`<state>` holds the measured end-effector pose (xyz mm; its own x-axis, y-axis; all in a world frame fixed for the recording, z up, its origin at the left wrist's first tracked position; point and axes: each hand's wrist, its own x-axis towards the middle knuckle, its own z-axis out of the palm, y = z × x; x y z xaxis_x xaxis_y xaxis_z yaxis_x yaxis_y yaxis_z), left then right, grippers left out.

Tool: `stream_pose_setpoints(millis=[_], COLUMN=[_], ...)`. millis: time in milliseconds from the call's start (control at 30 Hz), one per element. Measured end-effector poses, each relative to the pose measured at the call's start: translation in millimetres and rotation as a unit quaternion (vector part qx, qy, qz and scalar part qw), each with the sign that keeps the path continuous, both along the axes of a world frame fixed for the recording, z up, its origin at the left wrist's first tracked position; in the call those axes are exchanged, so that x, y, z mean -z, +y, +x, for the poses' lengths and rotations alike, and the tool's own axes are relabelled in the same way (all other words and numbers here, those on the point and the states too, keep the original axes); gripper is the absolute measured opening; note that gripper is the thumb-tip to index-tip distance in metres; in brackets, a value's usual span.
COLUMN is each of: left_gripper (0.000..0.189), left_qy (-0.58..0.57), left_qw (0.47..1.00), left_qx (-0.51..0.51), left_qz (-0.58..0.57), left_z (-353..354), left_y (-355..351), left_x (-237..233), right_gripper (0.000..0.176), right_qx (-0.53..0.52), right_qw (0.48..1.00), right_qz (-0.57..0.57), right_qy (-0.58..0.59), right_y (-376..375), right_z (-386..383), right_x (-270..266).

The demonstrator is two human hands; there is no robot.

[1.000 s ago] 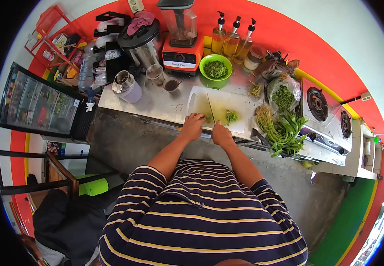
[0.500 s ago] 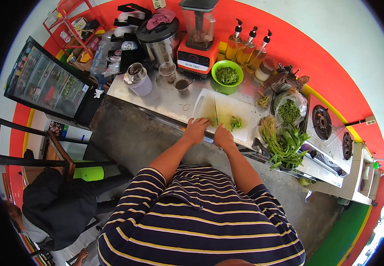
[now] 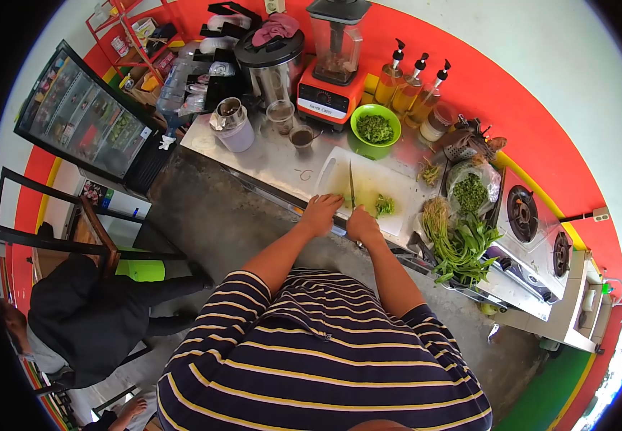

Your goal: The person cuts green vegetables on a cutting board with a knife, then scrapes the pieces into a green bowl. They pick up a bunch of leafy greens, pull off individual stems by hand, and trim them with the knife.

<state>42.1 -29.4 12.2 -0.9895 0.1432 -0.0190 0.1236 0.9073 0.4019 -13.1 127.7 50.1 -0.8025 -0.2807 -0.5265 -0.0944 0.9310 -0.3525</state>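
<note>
My right hand [image 3: 362,225] is closed around the handle of a knife [image 3: 352,185], whose blade points away from me over a white cutting board [image 3: 331,167]. Left of the blade, my left hand [image 3: 321,215] rests on the board's near edge with its fingers bent together over a bit of leafy greens, mostly hidden under the fingertips. A small heap of cut greens [image 3: 385,205] lies on the board to the right of the knife. Behind the board, a bright green bowl [image 3: 376,150] holds chopped greens [image 3: 374,128].
Long-stemmed greens [image 3: 461,241] and a plastic bag of chopped leaves [image 3: 470,192] lie to the right, before a gas stove [image 3: 522,208]. An orange blender [image 3: 325,93], pump bottles [image 3: 405,93] and cups [image 3: 301,137] stand behind. A person in dark clothing [image 3: 88,323] is at lower left.
The camera view has shifted slightly, so the counter sits a little lower and further right. More of the knife blade shows, lying at a slightly different angle. Both hands stay at the board.
</note>
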Motion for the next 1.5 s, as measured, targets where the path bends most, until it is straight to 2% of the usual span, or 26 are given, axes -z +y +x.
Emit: stream_pose_setpoints(millis=[167,367,467,567,667,767,833,867,933,1233,1367,1467,1500], left_gripper=[0.073,0.073,0.074,0.074,0.074,0.083,0.092,0.092,0.098,0.095,0.094,0.085,0.076], left_qy=[-0.003,-0.035,-0.038,-0.041,-0.042,0.002,-0.065,-0.066,-0.059,-0.07,-0.056,-0.017,-0.017], left_qw=[1.0,0.999,0.999,0.998,0.998,0.999,0.994,0.994,0.985,0.993,0.99,0.992,0.991], left_qx=[0.007,0.0,0.003,0.003,-0.002,0.011,-0.038,-0.038,-0.037,-0.024,-0.015,-0.004,-0.012], left_qz=[0.017,0.023,0.034,0.037,0.036,0.032,0.084,0.083,0.156,0.088,0.129,0.122,0.136], left_z=[2,5,3,3,6,5,7,7,5,2,-1,3,-4], left_y=[-1,1,-1,0,1,1,2,1,-1,-4,-9,-9,-12], left_x=[0,-5,2,4,3,4,-6,-8,-4,-3,5,-4,-7], right_gripper=[0.041,0.037,0.034,0.035,0.036,0.037,0.037,0.037,0.037,0.035,0.035,0.037,0.037], right_qx=[0.03,-0.027,0.002,0.014,0.002,-0.028,-0.017,-0.007,-0.003,-0.006,0.001,-0.008,0.011], right_qw=[0.999,0.999,1.0,0.999,0.999,1.0,1.0,1.0,1.0,1.0,0.999,1.0,1.0], right_qz=[-0.019,0.016,-0.026,-0.008,-0.021,0.0,-0.015,-0.028,-0.021,-0.024,-0.015,-0.015,-0.015], right_qy=[0.03,0.006,0.008,0.041,0.025,0.009,0.006,0.003,0.01,0.0,0.028,0.016,0.018], right_y=[-3,0,3,1,2,4,3,3,0,-1,-5,-9,-10], right_z=[23,2,12,29,15,4,8,12,24,10,28,15,15], right_x=[15,-6,-1,8,12,-6,-4,-3,2,-2,7,4,0])
